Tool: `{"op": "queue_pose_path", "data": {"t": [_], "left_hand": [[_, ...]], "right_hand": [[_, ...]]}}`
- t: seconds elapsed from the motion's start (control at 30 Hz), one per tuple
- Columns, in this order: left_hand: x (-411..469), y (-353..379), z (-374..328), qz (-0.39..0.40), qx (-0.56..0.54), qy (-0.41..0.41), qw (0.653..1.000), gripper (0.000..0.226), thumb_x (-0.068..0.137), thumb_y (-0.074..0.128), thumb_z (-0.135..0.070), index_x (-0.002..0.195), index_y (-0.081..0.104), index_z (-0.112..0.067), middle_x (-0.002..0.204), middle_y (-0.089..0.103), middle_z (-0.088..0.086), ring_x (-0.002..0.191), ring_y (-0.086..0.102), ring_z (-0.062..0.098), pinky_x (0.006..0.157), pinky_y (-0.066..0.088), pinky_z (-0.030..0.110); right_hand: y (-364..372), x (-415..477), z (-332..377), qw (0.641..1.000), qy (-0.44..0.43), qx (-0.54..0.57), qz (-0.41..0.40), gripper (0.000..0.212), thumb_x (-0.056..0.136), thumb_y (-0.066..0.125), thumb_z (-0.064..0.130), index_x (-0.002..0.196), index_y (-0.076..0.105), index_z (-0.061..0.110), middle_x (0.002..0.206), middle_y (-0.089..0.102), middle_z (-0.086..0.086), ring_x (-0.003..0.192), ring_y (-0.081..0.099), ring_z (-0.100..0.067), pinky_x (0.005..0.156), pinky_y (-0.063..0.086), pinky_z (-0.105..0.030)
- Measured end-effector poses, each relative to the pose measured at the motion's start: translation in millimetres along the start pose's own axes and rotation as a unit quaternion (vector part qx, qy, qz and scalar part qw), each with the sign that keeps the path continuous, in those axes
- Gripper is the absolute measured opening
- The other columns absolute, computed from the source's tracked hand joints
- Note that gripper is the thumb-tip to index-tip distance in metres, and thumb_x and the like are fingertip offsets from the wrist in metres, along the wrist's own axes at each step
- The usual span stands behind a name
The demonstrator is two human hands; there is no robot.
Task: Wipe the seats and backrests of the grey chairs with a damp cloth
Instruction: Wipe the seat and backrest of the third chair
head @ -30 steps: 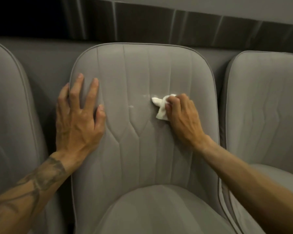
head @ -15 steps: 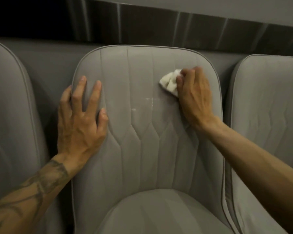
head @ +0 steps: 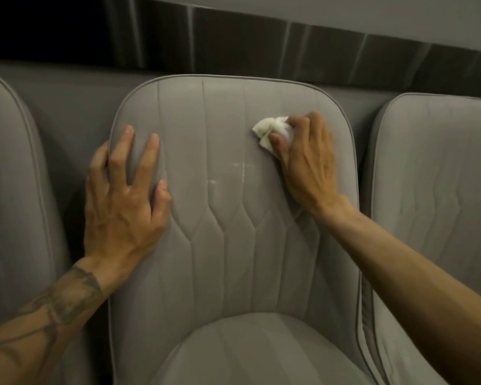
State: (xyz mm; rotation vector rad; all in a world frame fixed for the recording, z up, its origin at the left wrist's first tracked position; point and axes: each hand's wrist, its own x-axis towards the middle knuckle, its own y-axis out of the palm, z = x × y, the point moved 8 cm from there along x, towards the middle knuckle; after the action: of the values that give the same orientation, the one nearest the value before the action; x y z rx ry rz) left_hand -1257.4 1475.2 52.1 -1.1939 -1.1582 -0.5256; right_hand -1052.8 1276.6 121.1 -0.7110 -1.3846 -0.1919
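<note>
- The middle grey chair's backrest (head: 233, 245) is filling the centre of the frame. It is a smooth, matte, leather-like shell with rounded top corners, piped edges and stitched seams that are running down and zigzagging at mid-height.
- Its long axis is running up and down the frame, with the top edge pointing toward the upper frame. The curved seat (head: 261, 351) is bulging out at the bottom centre.
- A few pale streaks (head: 243, 165) are showing on the backrest, just left of the right hand.
- The left hand (head: 122, 201) is lying at centre left with its fingers spread wide. The palm is pressing flat on the backrest's left edge, and the outer finger is sitting right at the piping.
- The right hand (head: 306, 162), at upper right of centre, is gripping the cloth (head: 267, 129) with curled fingers and thumb and is pressing it against the upper backrest.
- The cloth is white, soft and crumpled into a wad. Its free end is poking out toward the left of the frame, lying roughly sideways.
- Two more grey chairs are flanking the middle one — the left chair (head: 11, 190) and the right chair (head: 433, 190).
</note>
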Motion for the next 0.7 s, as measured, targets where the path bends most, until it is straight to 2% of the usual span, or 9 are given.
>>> {"op": "queue_pose_path", "data": {"t": [0.13,0.2,0.3,0.37,0.4,0.5,0.57,0.6,0.7], "left_hand": [[0.6,-0.6,-0.3,0.0,-0.001,0.002,1.0,0.065,0.103,0.04,-0.038,0.165,0.028,-0.023,0.169,0.021,0.014,0.143,0.032,0.05,0.118,0.03,0.058],[0.4,-0.8,-0.5,0.0,0.001,0.003,1.0,0.065,0.102,0.04,-0.038,0.164,0.028,-0.023,0.169,0.022,0.015,0.142,0.032,0.05,0.117,0.031,0.059],[-0.3,-0.9,0.4,-0.001,0.003,-0.001,1.0,0.065,0.103,0.04,-0.038,0.165,0.028,-0.023,0.169,0.021,0.014,0.142,0.032,0.049,0.117,0.031,0.058],[-0.6,-0.4,-0.7,-0.003,0.003,0.003,1.0,0.065,0.103,0.041,-0.037,0.165,0.028,-0.024,0.169,0.021,0.014,0.142,0.033,0.05,0.118,0.03,0.058],[-0.6,-0.5,-0.9,-0.004,0.003,0.004,1.0,0.065,0.102,0.041,-0.037,0.165,0.028,-0.024,0.17,0.021,0.014,0.142,0.033,0.05,0.118,0.031,0.058],[-1.3,-1.6,-1.1,-0.007,0.001,0.003,1.0,0.066,0.102,0.043,-0.035,0.165,0.027,-0.024,0.17,0.022,0.014,0.142,0.034,0.05,0.118,0.032,0.058],[-1.1,-1.6,-1.9,-0.005,0.002,0.003,1.0,0.066,0.102,0.043,-0.036,0.165,0.027,-0.024,0.17,0.021,0.014,0.142,0.033,0.05,0.118,0.031,0.059],[-1.0,-1.1,-1.4,-0.004,0.003,0.003,1.0,0.066,0.102,0.043,-0.036,0.165,0.027,-0.024,0.17,0.021,0.014,0.142,0.033,0.05,0.118,0.031,0.059],[-0.8,0.1,0.7,0.0,-0.007,0.003,1.0,0.066,0.102,0.042,-0.037,0.165,0.027,-0.025,0.17,0.021,0.013,0.143,0.032,0.049,0.119,0.029,0.057]], "right_hand": [[7.7,-29.5,18.5,0.991,-0.117,-0.01,0.069,0.036,0.103,0.048,0.039,0.108,0.06,0.005,0.099,0.055,-0.015,0.083,0.053,-0.033,0.074,0.042,-0.043],[5.0,-8.8,12.9,0.988,-0.136,-0.02,0.066,0.037,0.103,0.047,0.039,0.106,0.059,0.004,0.099,0.055,-0.017,0.081,0.053,-0.035,0.073,0.04,-0.042],[0.3,27.9,0.6,0.998,-0.058,-0.026,0.0,0.035,0.104,0.043,0.04,0.108,0.056,0.008,0.101,0.055,-0.016,0.086,0.052,-0.032,0.076,0.038,-0.039],[-0.3,22.1,2.3,0.999,0.011,-0.02,-0.037,0.034,0.105,0.042,0.039,0.107,0.057,0.009,0.101,0.055,-0.014,0.086,0.052,-0.031,0.075,0.04,-0.04],[1.7,9.5,8.1,0.999,0.017,-0.019,-0.039,0.034,0.105,0.043,0.038,0.107,0.058,0.008,0.1,0.056,-0.015,0.085,0.053,-0.032,0.074,0.041,-0.042],[7.2,-32.8,32.5,0.995,-0.093,-0.01,0.035,0.035,0.104,0.046,0.035,0.104,0.062,0.004,0.096,0.057,-0.018,0.08,0.054,-0.035,0.072,0.043,-0.044],[3.9,-18.8,28.9,0.988,-0.143,0.004,0.064,0.036,0.103,0.047,0.034,0.103,0.062,0.002,0.095,0.056,-0.019,0.08,0.055,-0.036,0.072,0.04,-0.044],[2.0,1.7,21.6,0.991,-0.122,0.006,0.048,0.036,0.103,0.046,0.034,0.103,0.061,0.002,0.096,0.056,-0.02,0.082,0.054,-0.036,0.074,0.039,-0.044],[-8.7,67.6,-4.2,0.999,0.026,0.004,-0.045,0.036,0.105,0.041,0.041,0.107,0.055,0.008,0.105,0.053,-0.014,0.088,0.052,-0.027,0.079,0.044,-0.042]]}}
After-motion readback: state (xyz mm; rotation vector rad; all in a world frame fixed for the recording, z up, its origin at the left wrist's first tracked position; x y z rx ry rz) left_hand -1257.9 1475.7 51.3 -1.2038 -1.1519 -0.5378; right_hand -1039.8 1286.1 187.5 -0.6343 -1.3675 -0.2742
